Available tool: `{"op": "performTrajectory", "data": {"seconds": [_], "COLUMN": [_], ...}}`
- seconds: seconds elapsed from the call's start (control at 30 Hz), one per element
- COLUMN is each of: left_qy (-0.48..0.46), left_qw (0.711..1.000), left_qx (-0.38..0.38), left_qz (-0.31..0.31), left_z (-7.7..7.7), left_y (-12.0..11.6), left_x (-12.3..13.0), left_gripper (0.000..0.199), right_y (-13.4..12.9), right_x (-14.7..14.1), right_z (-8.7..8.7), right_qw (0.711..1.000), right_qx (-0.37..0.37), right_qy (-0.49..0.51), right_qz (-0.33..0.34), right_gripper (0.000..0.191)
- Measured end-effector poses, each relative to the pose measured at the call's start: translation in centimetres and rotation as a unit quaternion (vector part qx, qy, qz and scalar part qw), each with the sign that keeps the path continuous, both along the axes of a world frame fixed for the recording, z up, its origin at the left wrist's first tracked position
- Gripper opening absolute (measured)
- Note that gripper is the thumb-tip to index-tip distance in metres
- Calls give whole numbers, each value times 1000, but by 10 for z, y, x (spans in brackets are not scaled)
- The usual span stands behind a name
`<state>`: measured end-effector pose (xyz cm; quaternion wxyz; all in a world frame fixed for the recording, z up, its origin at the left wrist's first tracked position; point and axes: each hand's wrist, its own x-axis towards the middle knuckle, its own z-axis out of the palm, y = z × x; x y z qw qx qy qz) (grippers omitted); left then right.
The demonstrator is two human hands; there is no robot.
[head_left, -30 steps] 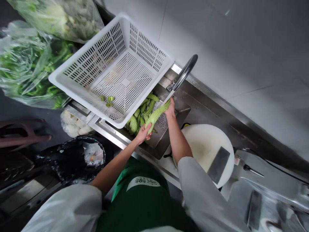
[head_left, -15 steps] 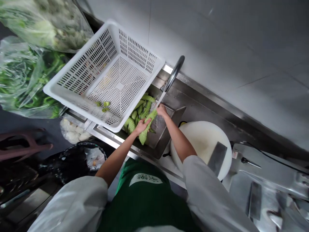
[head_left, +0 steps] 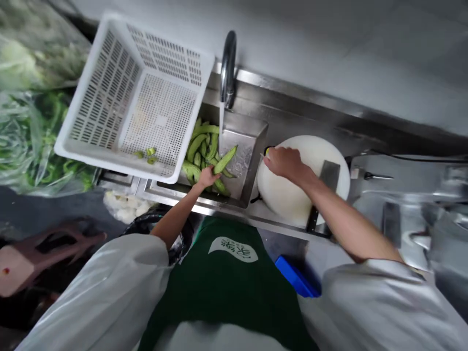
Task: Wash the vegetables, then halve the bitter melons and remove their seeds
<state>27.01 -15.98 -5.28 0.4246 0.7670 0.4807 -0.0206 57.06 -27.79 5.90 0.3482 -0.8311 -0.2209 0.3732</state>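
My left hand (head_left: 207, 177) is closed around a pale green bitter melon (head_left: 225, 160) over the sink basin (head_left: 252, 168). More bitter melons (head_left: 197, 146) lie heaped beside and under it, at the basin's left side. From the curved faucet (head_left: 228, 63) a stream of water falls into the basin, behind the held melon. Above the left part of a round white cutting board (head_left: 292, 200) is my right hand (head_left: 284, 162), its fingers curled together. Something small and pale shows at its fingertips, too small to name. A cleaver (head_left: 329, 176) lies on the board, partly behind my right forearm.
A white plastic basket (head_left: 122, 168) with a few green pieces inside stands left of the basin. Bagged green peppers (head_left: 40, 141) are further left. A pink stool (head_left: 54, 253) and a black-lined bin (head_left: 185, 243) are below. Metal equipment (head_left: 413, 185) stands at right.
My right hand has left the bitter melon and moved right, over the cutting board. My left hand still grips a melon, now tilted up to the right. The camera view has turned and shifted.
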Motion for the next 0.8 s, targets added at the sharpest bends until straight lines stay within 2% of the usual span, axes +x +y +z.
{"op": "performTrajectory", "data": {"seconds": [0.03, 0.1, 0.17, 0.23, 0.33, 0.47, 0.57, 0.67, 0.73, 0.8], "left_qy": [-11, -39, -68, -99, -126, -93, -51, -22, -11, -5], "left_qw": [1000, 998, 992, 983, 966, 934, 913, 905, 905, 904], "left_qx": [9, 34, 72, 105, 129, 172, 195, 217, 230, 239], "left_qz": [-12, -40, -73, -111, -183, -298, -354, -365, -358, -355], "left_z": [5, 19, 36, 55, 81, 100, 101, 97, 95, 94], "left_y": [-2, -9, -18, -29, -55, -106, -144, -173, -187, -197], "left_x": [2, 7, 16, 33, 74, 139, 176, 201, 213, 221], "left_gripper": [43, 43, 45, 49, 52, 52, 45, 40, 39, 40], "right_y": [-20, -76, -140, -198, -250, -273, -287, -308, -322, -331], "right_x": [7, 12, 6, -2, -9, 3, 20, 38, 50, 59], "right_z": [13, 30, 32, 23, 3, -8, -7, 2, 13, 25], "right_qw": [993, 944, 898, 878, 877, 899, 931, 949, 956, 962], "right_qx": [-59, -197, -317, -388, -374, -339, -292, -229, -197, -178], "right_qy": [-90, -230, -284, -272, -301, -266, -207, -196, -196, -194], "right_qz": [56, 133, 112, 62, 10, -80, -70, -87, -95, -69], "right_gripper": [20, 24, 38, 48, 47, 49, 56, 59, 55, 42]}}
